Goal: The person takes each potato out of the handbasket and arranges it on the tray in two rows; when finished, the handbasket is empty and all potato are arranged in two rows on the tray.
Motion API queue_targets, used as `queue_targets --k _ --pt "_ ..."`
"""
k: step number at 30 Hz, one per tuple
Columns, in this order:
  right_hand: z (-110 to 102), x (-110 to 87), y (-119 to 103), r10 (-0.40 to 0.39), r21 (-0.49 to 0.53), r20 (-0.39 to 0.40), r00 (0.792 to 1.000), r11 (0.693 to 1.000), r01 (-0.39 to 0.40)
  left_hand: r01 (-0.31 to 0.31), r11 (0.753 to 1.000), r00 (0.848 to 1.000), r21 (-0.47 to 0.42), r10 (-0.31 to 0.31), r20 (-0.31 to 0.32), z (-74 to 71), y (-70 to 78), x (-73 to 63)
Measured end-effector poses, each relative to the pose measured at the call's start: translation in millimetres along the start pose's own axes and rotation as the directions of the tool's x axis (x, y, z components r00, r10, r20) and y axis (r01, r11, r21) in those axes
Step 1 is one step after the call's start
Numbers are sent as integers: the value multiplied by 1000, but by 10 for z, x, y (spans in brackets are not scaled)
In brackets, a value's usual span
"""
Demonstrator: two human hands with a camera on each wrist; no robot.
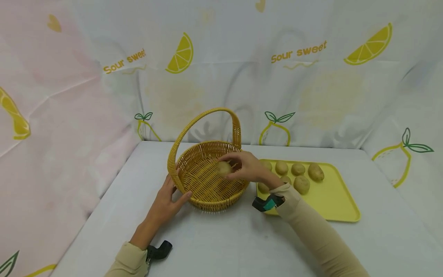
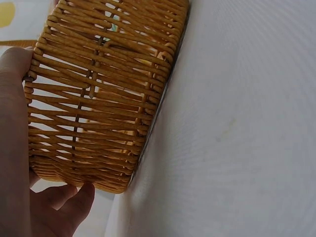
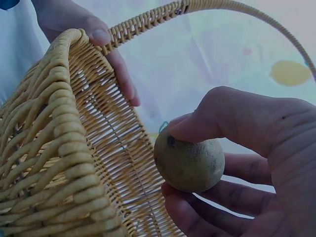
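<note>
A wicker basket (image 1: 212,204) with a tall arched handle stands on the white table, nothing lying on its woven floor. My left hand (image 1: 163,206) holds its left side near the handle's base, thumb at the rim and fingers against the outer wall. In the left wrist view, fingertips (image 2: 85,197) touch the weave. My right hand (image 1: 252,167) reaches over the basket's right rim and pinches a round, pale brown potato (image 3: 190,165) between thumb and fingers, above the basket's inside. That potato has a small dark spot close to the thumb.
Right of the basket lies a yellow tray (image 1: 333,198) carrying several potatoes (image 1: 302,184) on its left half; my right wrist partly covers some. A printed cloth with lemons (image 1: 181,54) hangs behind the table. Each wrist wears a dark camera mount (image 1: 268,202).
</note>
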State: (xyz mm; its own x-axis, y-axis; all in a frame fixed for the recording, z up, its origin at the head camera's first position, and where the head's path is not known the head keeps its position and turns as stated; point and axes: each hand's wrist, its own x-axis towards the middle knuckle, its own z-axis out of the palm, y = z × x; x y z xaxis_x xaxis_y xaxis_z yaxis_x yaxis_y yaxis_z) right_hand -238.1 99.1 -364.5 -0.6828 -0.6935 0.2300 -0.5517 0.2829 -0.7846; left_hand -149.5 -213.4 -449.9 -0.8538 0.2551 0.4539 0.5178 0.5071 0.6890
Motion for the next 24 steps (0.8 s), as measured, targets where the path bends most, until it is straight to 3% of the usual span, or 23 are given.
queue_targets --k 24 --pt "-294 -548 61 65 29 -131 989 998 -61 1 1000 1000 15 -1 -2 4 27 -2"
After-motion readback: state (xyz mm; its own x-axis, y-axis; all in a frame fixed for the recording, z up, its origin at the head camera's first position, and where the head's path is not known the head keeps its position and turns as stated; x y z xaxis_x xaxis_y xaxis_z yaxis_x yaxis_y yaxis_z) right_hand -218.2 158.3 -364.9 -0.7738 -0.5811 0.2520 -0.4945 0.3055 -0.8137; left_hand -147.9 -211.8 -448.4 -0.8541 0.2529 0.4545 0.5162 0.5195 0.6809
